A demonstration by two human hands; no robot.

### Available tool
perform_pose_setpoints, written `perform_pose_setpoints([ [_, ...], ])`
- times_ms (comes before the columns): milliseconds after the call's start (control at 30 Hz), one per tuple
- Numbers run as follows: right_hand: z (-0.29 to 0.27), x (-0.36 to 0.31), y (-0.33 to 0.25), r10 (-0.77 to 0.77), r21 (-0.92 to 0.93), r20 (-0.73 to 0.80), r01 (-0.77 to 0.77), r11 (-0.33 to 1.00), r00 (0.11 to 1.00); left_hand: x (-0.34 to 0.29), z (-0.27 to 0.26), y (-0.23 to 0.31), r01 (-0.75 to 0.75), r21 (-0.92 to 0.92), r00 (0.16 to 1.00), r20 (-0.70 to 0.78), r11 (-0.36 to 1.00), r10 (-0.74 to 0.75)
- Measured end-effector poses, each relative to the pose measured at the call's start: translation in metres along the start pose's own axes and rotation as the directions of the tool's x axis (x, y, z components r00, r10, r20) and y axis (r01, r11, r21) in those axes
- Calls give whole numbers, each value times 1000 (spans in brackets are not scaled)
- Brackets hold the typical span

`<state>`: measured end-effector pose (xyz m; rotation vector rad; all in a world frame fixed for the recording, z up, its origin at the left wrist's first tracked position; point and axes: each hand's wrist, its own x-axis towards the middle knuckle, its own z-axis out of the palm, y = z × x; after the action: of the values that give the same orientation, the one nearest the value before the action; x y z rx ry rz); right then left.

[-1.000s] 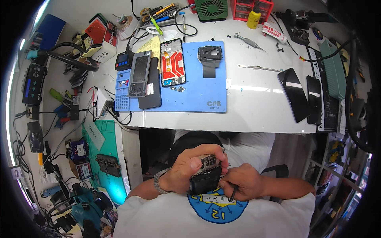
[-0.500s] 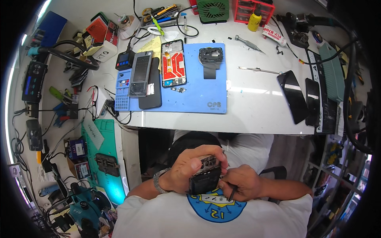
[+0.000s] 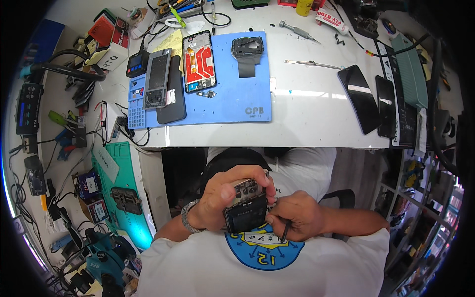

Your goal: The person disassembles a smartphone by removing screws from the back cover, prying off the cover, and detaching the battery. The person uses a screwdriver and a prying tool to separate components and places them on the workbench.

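Note:
Close to my chest, my left hand (image 3: 213,199) grips an opened phone (image 3: 242,217), its fingers wrapped round the top end. Bare circuitry shows at the phone's upper part, and a black battery fills the part below. My right hand (image 3: 301,214) is closed at the phone's right edge, pinching a slim dark tool (image 3: 285,230) whose lower end sticks out under the fingers. The tool's other end is hidden, so I cannot tell its kind or whether it touches the phone.
On the bench a blue mat (image 3: 222,111) bears a phone frame with red lining (image 3: 199,62), a grey phone part (image 3: 162,79) and a black camera-side piece (image 3: 248,47). Black phones (image 3: 359,99) lie at the right. A teal microscope (image 3: 104,262) stands lower left.
The whole view has shifted, so the bench sits higher and further left. The phone is tilted slightly, showing more of the battery's face. Both hands keep their holds.

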<state>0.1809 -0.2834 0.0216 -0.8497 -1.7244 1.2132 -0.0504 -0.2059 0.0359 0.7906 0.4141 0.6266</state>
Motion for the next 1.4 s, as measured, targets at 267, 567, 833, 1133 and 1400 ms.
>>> perform_pose_setpoints([
  [267, 0, 1, -2, 4, 14, 2, -4, 1000, 1000, -1, 0, 1, 1, -5, 1000, -2, 1000, -1],
  [567, 1, 1, -2, 9, 31, 2, -9, 999, 1000, -2, -1, 0, 7, -30, 1000, -4, 1000, -7],
  [833, 0, 0, -3, 17, 33, 1, -17, 999, 1000, -3, -3, -2, 6, -4, 1000, -19, 1000, -6],
  [1133, -2, 2, -5, 14, 25, 20, -15, 1000, 1000, 0, -3, 2, 18, 26, 999, -44, 1000, -17],
  [1400, -5, 5, -14, -14, 35, 18, 13, 999, 1000, 0, -8, 4, 58, 92, 991, -130, 994, -46],
])
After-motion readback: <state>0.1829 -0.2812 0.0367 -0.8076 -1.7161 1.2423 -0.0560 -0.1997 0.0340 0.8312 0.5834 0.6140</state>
